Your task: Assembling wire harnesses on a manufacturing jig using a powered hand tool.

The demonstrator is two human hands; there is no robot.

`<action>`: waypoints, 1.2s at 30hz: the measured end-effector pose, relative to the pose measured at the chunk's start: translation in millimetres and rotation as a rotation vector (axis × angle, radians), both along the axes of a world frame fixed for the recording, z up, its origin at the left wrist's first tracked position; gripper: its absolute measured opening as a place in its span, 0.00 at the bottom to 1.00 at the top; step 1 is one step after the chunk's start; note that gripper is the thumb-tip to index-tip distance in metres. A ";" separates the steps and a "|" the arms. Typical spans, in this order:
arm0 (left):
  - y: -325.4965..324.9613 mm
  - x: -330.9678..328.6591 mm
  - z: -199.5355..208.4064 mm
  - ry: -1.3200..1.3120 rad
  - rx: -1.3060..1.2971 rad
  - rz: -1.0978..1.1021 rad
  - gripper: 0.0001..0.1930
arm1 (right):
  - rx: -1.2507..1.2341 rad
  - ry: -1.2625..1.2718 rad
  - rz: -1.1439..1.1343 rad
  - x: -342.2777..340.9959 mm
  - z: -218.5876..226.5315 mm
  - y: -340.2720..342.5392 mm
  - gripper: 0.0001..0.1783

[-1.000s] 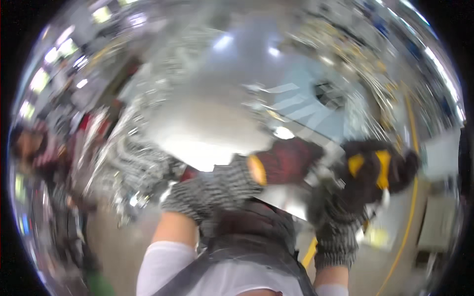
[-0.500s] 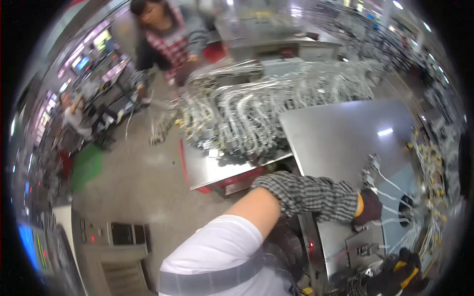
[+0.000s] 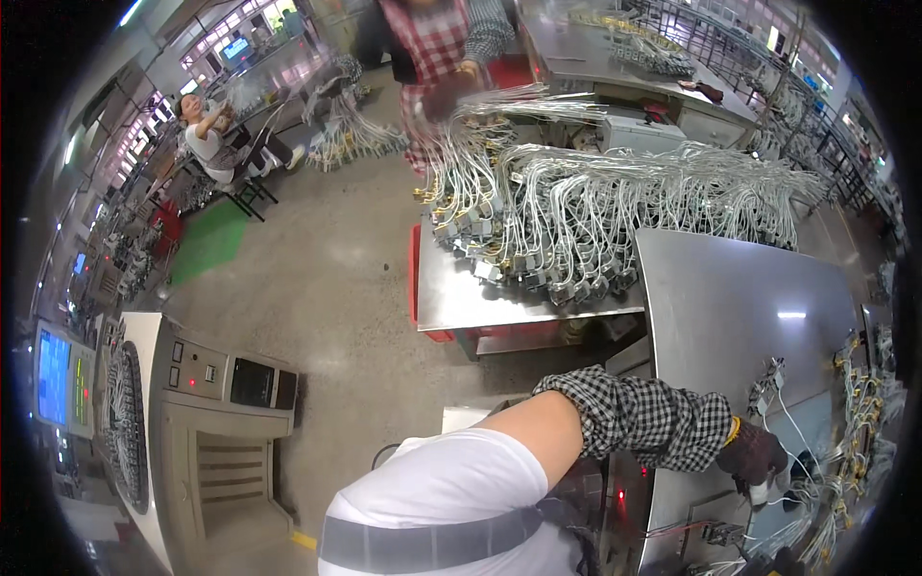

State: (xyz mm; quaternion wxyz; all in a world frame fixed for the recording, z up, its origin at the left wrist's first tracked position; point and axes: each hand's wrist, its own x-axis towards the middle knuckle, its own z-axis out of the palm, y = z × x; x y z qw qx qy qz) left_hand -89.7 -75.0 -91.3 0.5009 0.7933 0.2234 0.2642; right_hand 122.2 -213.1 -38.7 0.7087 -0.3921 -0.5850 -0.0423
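My left hand [image 3: 754, 463], in a dark knitted glove with a yellow cuff, reaches across to the metal bench at the right. Its fingers point down and look drawn together beside white cables [image 3: 791, 434]; what lies between them is too small to make out. A checked sleeve [image 3: 663, 422] covers that forearm. Of my right hand [image 3: 788, 562], only a dark gloved bit shows at the lower edge, its fingers hidden. Close to the left hand, a small grey connector with a white cable [image 3: 767, 376] lies on the bench. Below the hand sits a small metal fixture [image 3: 722, 533].
A raised metal panel [image 3: 740, 288] stands behind my left arm. Beyond it, a table [image 3: 528, 305] carries many white cables with grey connectors [image 3: 576, 221]. Across it stands a co-worker in a red checked apron [image 3: 437, 43]. Yellow-ended cables [image 3: 860, 413] hang at right; a beige machine [image 3: 226, 432] stands left.
The view has swung, shifting the scene rightward. My left hand is lower on the bench, nearer the white cables. My right hand has mostly slipped out below the lower edge.
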 end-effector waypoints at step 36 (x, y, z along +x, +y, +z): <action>-11.9 6.0 -3.3 0.171 0.645 -0.245 0.24 | -0.047 0.301 -0.064 -65.0 38.9 -31.9 0.38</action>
